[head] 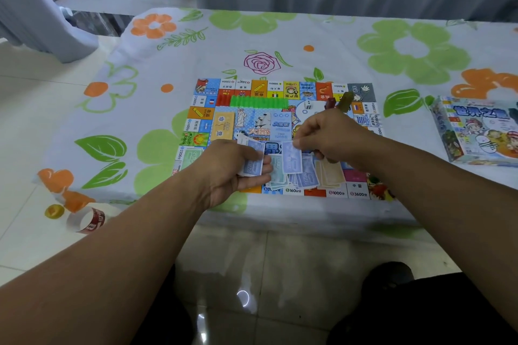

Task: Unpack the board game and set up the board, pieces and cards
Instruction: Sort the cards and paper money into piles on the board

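As both hands hover low over the near half of the board (258,88), I log the following.

- Item one, board: laid flat and face up on the flower-print cloth (308,31).
- Item two, left hand (229,168): fingers curled round a small stack of blue notes (252,165).
- Item three, right hand (333,134): thumb and forefinger clamped on a single blue note (291,158), held just beside the stack.
- Item four, loose notes (308,180): blue, green and cream, spread on the board under both hands.
- Item five, row of green houses (258,102): along the far side, with red pieces (222,99) just beside its left end and a white die (307,105) to its right.
- Item six, yellow card pile (223,126) and blue card pile (281,127): at board centre.
- Item seven, game box (476,131): on the cloth, well apart to the right.
- Item eight, tape roll (89,220): on the floor, left.
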Motion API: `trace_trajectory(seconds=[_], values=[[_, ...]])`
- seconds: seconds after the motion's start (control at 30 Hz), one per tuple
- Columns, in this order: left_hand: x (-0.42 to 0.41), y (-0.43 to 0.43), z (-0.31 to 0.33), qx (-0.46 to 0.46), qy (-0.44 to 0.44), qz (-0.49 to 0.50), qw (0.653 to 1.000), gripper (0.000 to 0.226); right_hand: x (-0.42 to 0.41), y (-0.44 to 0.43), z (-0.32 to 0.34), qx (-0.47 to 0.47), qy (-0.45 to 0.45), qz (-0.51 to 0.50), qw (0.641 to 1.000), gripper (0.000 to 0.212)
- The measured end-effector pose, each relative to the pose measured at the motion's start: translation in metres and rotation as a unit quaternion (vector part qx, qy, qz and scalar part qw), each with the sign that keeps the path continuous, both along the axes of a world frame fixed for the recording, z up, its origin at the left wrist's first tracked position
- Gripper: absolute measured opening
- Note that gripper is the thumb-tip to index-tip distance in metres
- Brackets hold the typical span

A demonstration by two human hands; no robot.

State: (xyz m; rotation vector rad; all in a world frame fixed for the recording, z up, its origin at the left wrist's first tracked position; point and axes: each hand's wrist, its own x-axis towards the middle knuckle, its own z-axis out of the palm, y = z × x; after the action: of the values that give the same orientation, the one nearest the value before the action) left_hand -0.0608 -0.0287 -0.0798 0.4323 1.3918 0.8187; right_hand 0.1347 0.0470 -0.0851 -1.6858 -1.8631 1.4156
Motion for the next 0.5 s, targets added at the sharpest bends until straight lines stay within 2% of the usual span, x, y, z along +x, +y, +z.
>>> trace_trajectory(seconds=[0.17, 0.33, 0.43, 0.5], values=[[0.005, 0.003, -0.001, -0.005, -0.007, -0.001, 1.0, 0.022, 0.008, 0.0, -0.007, -0.009, -0.05, 0.009, 0.999, 0.005], [0.01, 0.003, 0.0, -0.006, -0.032, 0.001, 0.999, 0.024, 0.01, 0.002, -0.009, 0.02, -0.076, 0.018, 0.997, 0.006], [0.014, 0.003, 0.001, -0.002, -0.046, 0.002, 0.999, 0.029, 0.009, 0.001, -0.006, 0.026, -0.062, 0.017, 0.998, 0.016], [0.017, 0.004, 0.0, 0.007, -0.052, 0.008, 0.999, 0.03, 0.008, 0.0, -0.002, 0.021, -0.032, 0.023, 0.999, 0.013]])
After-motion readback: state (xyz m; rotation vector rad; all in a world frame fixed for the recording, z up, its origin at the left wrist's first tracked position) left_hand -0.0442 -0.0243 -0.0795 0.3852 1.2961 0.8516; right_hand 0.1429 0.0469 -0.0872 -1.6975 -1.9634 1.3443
